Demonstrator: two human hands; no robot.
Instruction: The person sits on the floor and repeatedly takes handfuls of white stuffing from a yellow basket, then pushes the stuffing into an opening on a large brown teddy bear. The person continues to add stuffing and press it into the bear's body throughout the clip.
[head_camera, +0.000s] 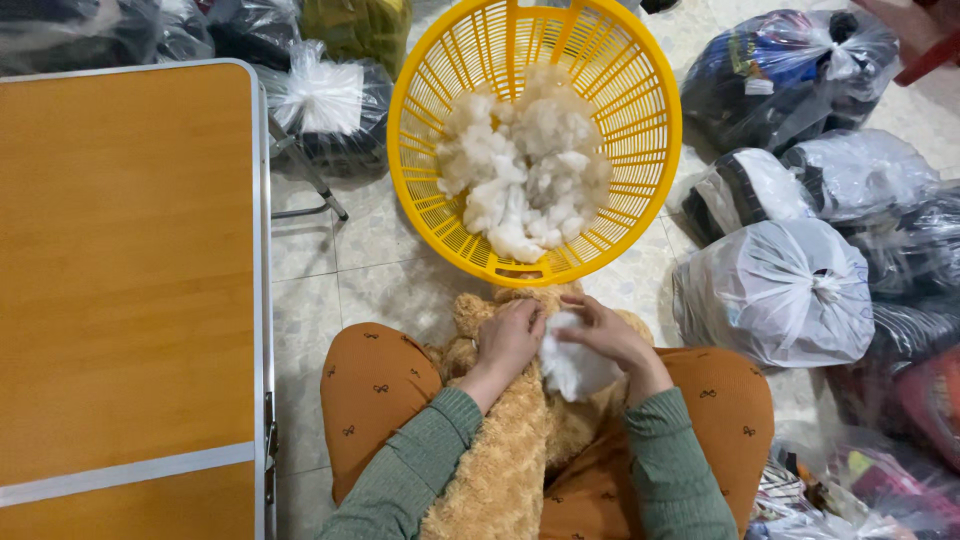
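At lower centre I see my left hand clenched on the tan plush toy; my right hand grasps white stuffing, below the yellow basket.

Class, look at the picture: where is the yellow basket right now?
In the head view, the yellow basket sits on the tiled floor at top centre, just beyond the plush toy on the person's lap, with the wooden table to its left and tied plastic bags to its right.

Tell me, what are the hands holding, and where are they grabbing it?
The left hand grips the tan plush toy at its upper end, by the opening. The right hand pinches a clump of white stuffing by its top edge.
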